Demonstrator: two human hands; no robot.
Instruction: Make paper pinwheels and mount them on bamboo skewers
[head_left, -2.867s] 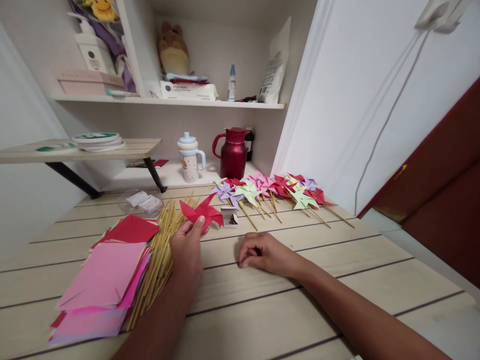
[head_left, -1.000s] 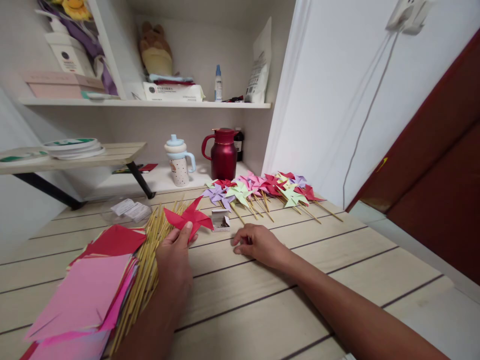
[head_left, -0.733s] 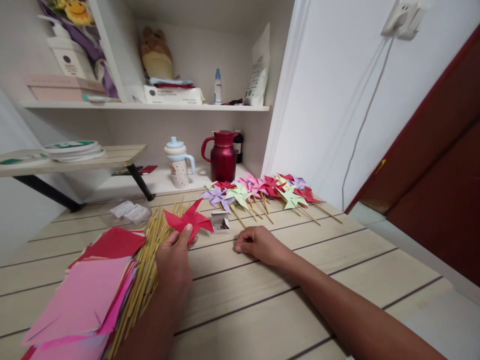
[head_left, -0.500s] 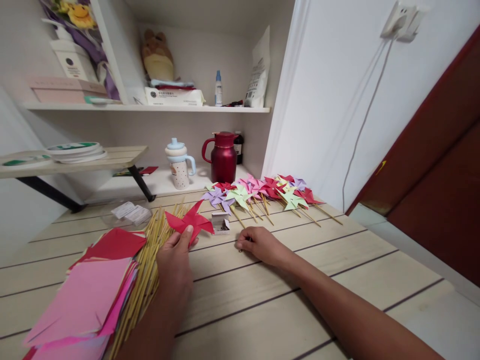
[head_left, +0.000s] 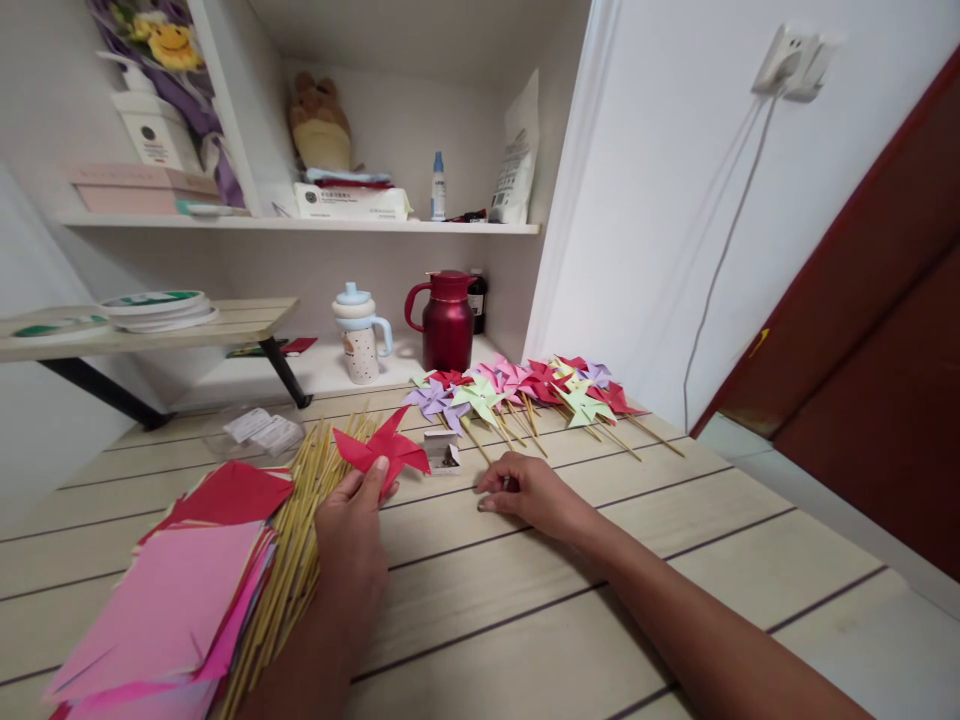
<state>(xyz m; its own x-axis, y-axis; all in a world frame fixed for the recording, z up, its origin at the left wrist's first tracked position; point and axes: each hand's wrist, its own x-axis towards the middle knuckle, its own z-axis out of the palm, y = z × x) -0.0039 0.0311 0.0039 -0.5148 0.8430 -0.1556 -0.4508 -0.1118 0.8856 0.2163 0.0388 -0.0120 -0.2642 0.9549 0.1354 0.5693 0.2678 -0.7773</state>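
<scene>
A red paper pinwheel (head_left: 384, 452) is pinched between the thumb and fingers of my left hand (head_left: 352, 530), above the ends of the bundled wooden sticks (head_left: 296, 530). My right hand (head_left: 536, 492) rests low over the table, with its fingers curled and a small gap between thumb and forefinger. At the thumb tip shows a tiny dark spot, too small to name. Between the hands and a little farther back stands a small open box (head_left: 441, 453) with small dark bits inside. Finished pinwheels on sticks (head_left: 484, 397) in several colours lie beyond my right hand.
Stacked coloured paper squares (head_left: 169, 590) lie at the left, beside the sticks. A clear plastic pack (head_left: 259, 428) sits behind them. Along the back stand a tumbler (head_left: 360, 340) and a red jug (head_left: 448, 325). A small raised stand (head_left: 255, 315) holds white round items.
The thumb and forefinger of my right hand have parted slightly. My left hand keeps its hold on the red pinwheel. The view has tipped up a little.
</scene>
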